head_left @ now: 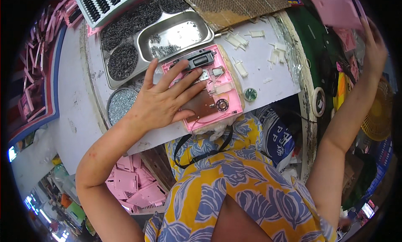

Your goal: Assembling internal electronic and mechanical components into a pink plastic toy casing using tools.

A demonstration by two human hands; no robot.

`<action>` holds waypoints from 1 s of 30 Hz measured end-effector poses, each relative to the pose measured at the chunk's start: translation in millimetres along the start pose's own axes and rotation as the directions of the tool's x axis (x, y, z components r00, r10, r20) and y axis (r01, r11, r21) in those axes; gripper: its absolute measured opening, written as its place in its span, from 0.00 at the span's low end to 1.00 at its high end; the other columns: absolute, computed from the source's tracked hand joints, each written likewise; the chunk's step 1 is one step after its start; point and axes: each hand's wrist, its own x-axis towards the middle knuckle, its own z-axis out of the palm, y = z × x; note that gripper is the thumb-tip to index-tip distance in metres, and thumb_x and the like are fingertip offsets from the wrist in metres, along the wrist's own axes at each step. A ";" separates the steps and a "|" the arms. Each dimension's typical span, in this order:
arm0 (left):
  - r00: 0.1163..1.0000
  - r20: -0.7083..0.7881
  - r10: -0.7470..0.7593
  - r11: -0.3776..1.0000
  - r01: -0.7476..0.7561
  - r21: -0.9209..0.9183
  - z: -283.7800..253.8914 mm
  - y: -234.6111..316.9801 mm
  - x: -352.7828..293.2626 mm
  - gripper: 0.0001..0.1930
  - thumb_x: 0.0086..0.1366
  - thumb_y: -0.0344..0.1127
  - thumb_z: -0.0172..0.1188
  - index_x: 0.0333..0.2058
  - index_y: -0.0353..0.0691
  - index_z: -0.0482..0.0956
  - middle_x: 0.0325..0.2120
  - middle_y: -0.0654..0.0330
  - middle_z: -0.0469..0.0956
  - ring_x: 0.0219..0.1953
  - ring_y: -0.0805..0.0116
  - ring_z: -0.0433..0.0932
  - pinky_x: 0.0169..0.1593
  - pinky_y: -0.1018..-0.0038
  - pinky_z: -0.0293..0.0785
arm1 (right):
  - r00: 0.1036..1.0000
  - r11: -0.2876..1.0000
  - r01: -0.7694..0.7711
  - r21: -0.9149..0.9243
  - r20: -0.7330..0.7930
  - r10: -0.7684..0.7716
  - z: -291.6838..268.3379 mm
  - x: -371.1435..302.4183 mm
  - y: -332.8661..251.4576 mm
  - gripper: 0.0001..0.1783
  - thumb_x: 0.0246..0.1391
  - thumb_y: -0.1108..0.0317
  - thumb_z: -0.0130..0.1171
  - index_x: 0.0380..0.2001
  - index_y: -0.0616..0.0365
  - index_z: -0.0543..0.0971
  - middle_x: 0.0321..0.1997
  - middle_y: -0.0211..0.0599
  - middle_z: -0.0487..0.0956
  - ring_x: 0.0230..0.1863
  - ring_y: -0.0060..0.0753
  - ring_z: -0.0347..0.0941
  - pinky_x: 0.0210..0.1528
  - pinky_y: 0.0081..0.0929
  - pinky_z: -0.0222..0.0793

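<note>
My left hand point(163, 97) lies with fingers spread over a pink plastic housing point(236, 89) at the table's front edge. Its fingertips rest by a black part point(201, 60) in the upper end of the housing. Inside the housing show a brown board point(205, 109), a small round speaker-like part point(222, 104) and a translucent white piece point(223, 88). Under the housing is a pale pad, partly covered. Far out at the upper right, my right hand point(374, 43) grips the edge of a pink plastic panel point(337, 8), raised off the table and cut by the view's rim.
Small black springs point(121, 62) fill a metal tray behind my left hand, with a shallow steel dish point(180, 34) on it. Screws fill a round tin point(121, 104). Cardboard point(238, 7) and loose translucent pieces point(238, 41) lie farther back. Pink shells point(130, 181) are piled below.
</note>
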 end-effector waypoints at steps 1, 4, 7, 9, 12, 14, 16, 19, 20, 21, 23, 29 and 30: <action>1.000 0.006 0.019 0.999 -0.018 -0.033 -2.7 1.5 1.6 0.37 0.64 0.71 0.43 0.66 0.61 0.68 0.69 0.72 0.63 0.73 0.60 0.54 0.73 0.42 0.25 | 0.999 0.991 -0.037 0.126 -0.028 0.041 -1.7 -24.7 -20.1 0.22 0.61 0.64 0.65 0.53 0.69 0.79 0.50 0.41 0.81 0.53 0.31 0.78 0.56 0.27 0.74; 0.991 -0.072 0.114 0.989 -0.119 -0.082 6.2 1.8 18.4 0.40 0.62 0.73 0.45 0.67 0.57 0.68 0.70 0.68 0.63 0.74 0.59 0.54 0.73 0.41 0.27 | 0.992 0.892 -0.072 0.446 0.125 0.018 -21.1 -70.3 -35.6 0.19 0.59 0.69 0.65 0.52 0.65 0.78 0.44 0.41 0.82 0.44 0.33 0.81 0.45 0.28 0.77; 0.983 -0.094 0.158 0.969 -0.172 -0.174 7.7 -5.5 29.0 0.42 0.61 0.73 0.48 0.66 0.52 0.69 0.69 0.63 0.64 0.73 0.57 0.55 0.73 0.40 0.28 | 0.973 0.881 -0.105 0.461 0.230 -0.005 -24.3 -106.8 -52.8 0.18 0.62 0.71 0.62 0.52 0.69 0.77 0.46 0.43 0.82 0.43 0.29 0.81 0.44 0.24 0.77; 0.988 -0.082 0.130 0.964 -0.145 -0.222 6.2 -5.2 28.9 0.42 0.60 0.72 0.49 0.66 0.52 0.68 0.69 0.62 0.63 0.73 0.56 0.55 0.73 0.40 0.27 | 0.966 0.895 -0.105 0.434 0.258 -0.011 -21.9 -120.2 -55.4 0.18 0.62 0.71 0.62 0.52 0.69 0.77 0.46 0.43 0.82 0.42 0.27 0.81 0.43 0.22 0.76; 0.992 -0.084 0.092 0.949 -0.113 -0.293 10.1 -2.0 26.3 0.43 0.59 0.72 0.51 0.66 0.51 0.68 0.70 0.60 0.62 0.74 0.54 0.54 0.73 0.40 0.27 | 0.949 0.902 -0.105 0.418 0.315 -0.035 -14.3 -131.2 -62.9 0.18 0.61 0.70 0.63 0.52 0.69 0.77 0.46 0.42 0.83 0.43 0.25 0.80 0.43 0.21 0.76; 0.992 -0.106 0.071 0.934 -0.104 -0.341 9.5 0.5 25.6 0.44 0.57 0.69 0.57 0.67 0.50 0.67 0.69 0.58 0.62 0.73 0.54 0.54 0.73 0.42 0.31 | 0.937 0.890 -0.126 0.439 0.348 -0.038 -8.5 -133.9 -68.1 0.19 0.61 0.71 0.63 0.52 0.69 0.77 0.46 0.42 0.83 0.43 0.25 0.80 0.43 0.20 0.76; 0.991 -0.130 0.039 0.923 -0.086 -0.376 -5.6 1.5 24.6 0.47 0.52 0.64 0.67 0.67 0.47 0.66 0.68 0.55 0.62 0.73 0.56 0.55 0.73 0.43 0.39 | 0.893 0.814 -0.225 0.536 0.447 -0.048 1.1 -130.6 -67.5 0.18 0.63 0.69 0.60 0.53 0.69 0.77 0.45 0.40 0.82 0.42 0.24 0.79 0.39 0.18 0.73; 0.779 -0.456 -0.431 0.629 -0.103 -0.771 -32.4 8.6 29.6 0.44 0.54 0.52 0.73 0.66 0.39 0.66 0.61 0.49 0.70 0.64 0.56 0.68 0.68 0.53 0.58 | 0.771 0.777 -0.362 0.515 0.634 -0.062 20.1 -119.0 -80.2 0.22 0.63 0.63 0.58 0.54 0.69 0.76 0.41 0.37 0.81 0.37 0.20 0.77 0.33 0.17 0.69; 0.822 -0.288 -0.492 0.432 -0.057 -0.900 -38.0 11.9 35.0 0.40 0.57 0.48 0.72 0.64 0.37 0.67 0.57 0.49 0.73 0.58 0.58 0.72 0.63 0.58 0.64 | 0.753 0.759 -0.366 0.539 0.651 -0.099 35.7 -116.8 -79.5 0.23 0.63 0.62 0.58 0.55 0.68 0.75 0.43 0.38 0.81 0.39 0.21 0.76 0.35 0.18 0.70; 0.847 -0.104 -0.521 0.219 0.015 -0.976 -46.1 16.6 38.5 0.37 0.59 0.44 0.72 0.62 0.35 0.68 0.53 0.49 0.76 0.52 0.61 0.76 0.58 0.63 0.70 | 0.728 0.732 -0.378 0.567 0.671 -0.143 53.3 -114.0 -78.9 0.25 0.63 0.62 0.58 0.57 0.68 0.74 0.44 0.38 0.80 0.41 0.23 0.76 0.38 0.20 0.71; 0.856 0.187 -0.482 -0.149 0.130 -0.980 -58.2 13.6 39.8 0.22 0.67 0.37 0.65 0.54 0.30 0.72 0.40 0.56 0.83 0.35 0.73 0.82 0.39 0.77 0.79 | 0.739 0.606 -0.466 0.644 0.661 -0.134 82.1 -116.9 -76.4 0.27 0.66 0.57 0.54 0.59 0.68 0.71 0.52 0.45 0.79 0.50 0.29 0.77 0.45 0.23 0.76; 0.575 0.028 -0.817 -0.021 0.019 -1.000 -31.1 39.0 24.3 0.30 0.66 0.35 0.66 0.60 0.25 0.65 0.35 0.55 0.83 0.33 0.70 0.82 0.35 0.76 0.79 | 0.639 0.671 -0.536 0.513 0.766 -0.075 94.7 -217.5 -119.5 0.32 0.59 0.69 0.65 0.65 0.60 0.68 0.27 0.28 0.80 0.23 0.18 0.71 0.26 0.17 0.65; 0.609 -0.015 -0.793 0.174 0.203 -0.964 -26.1 42.9 17.6 0.37 0.63 0.36 0.68 0.64 0.24 0.59 0.32 0.55 0.82 0.31 0.69 0.81 0.32 0.74 0.77 | 0.653 0.724 -0.513 0.461 0.757 -0.019 89.9 -229.1 -114.2 0.33 0.58 0.70 0.65 0.66 0.58 0.67 0.24 0.27 0.78 0.21 0.18 0.70 0.26 0.18 0.65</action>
